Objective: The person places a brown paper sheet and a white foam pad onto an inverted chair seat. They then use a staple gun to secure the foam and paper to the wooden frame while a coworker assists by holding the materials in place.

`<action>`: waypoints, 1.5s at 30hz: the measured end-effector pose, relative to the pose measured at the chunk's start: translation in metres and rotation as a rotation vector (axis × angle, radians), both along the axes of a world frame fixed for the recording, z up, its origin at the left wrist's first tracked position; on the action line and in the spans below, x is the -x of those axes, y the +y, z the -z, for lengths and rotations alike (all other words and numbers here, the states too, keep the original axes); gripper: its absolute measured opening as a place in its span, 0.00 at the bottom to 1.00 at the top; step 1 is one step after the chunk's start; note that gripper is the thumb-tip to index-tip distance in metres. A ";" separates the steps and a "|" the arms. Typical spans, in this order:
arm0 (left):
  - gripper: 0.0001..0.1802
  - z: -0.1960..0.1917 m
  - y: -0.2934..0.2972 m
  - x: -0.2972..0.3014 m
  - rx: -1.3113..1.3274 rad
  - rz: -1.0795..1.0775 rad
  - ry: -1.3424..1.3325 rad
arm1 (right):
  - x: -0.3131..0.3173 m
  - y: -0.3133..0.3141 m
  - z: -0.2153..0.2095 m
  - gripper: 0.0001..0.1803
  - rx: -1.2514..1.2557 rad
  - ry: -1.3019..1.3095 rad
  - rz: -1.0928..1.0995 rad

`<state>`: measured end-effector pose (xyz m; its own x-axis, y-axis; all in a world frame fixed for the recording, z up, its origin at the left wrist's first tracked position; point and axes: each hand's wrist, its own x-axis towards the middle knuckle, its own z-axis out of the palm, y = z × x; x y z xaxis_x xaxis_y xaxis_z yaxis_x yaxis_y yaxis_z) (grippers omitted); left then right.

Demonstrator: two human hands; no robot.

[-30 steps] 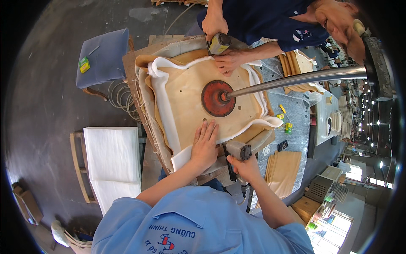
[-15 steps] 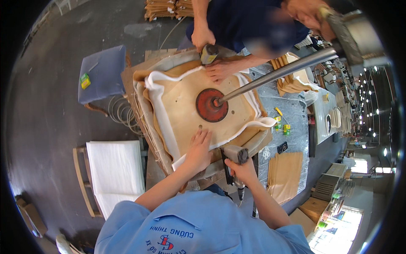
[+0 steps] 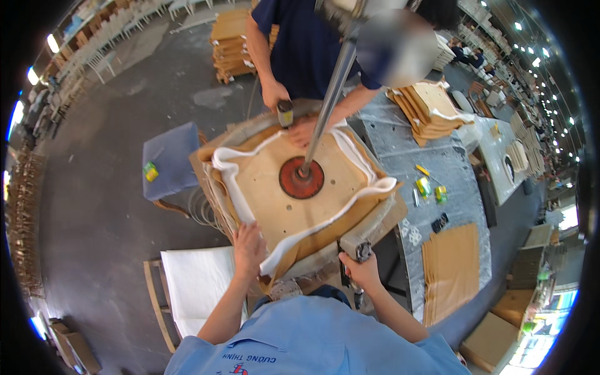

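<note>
A seat panel of pale wood [image 3: 256, 187] lies in front of me, ringed by white padding [image 3: 228, 178] and a loose brown cover [image 3: 312, 249]. A red round press plate [image 3: 287, 187] on a metal rod [image 3: 331, 94] bears on its middle. My left hand [image 3: 249, 250] is at the near left edge, fingers curled over the cover and padding. Low at the near right, my right hand [image 3: 362, 270] grips a staple gun [image 3: 355, 249] by its handle, apart from the panel. Across from me, a co-worker's hand [image 3: 275, 95] holds another staple gun [image 3: 285, 112]; their other hand [image 3: 303, 132] presses the far edge.
A blue padded seat [image 3: 169, 162] stands left, with white sheets [image 3: 199, 281] on a wooden frame nearer me. The right-hand table [image 3: 400, 150] carries brown sheets [image 3: 453, 269], small green-yellow boxes [image 3: 424, 186] and stacked covers [image 3: 425, 112]. A brown pile [image 3: 231, 44] is behind.
My left hand has moved from flat on the wood to the panel's near left edge. My right hand still holds the staple gun. The view has shifted, showing more of the room.
</note>
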<state>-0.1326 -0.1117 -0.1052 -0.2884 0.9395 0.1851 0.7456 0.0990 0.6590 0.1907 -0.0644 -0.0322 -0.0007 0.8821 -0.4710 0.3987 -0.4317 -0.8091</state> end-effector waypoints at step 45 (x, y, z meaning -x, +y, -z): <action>0.22 0.003 -0.007 -0.017 -0.120 0.007 0.078 | 0.028 -0.068 -0.008 0.10 -0.222 0.211 0.310</action>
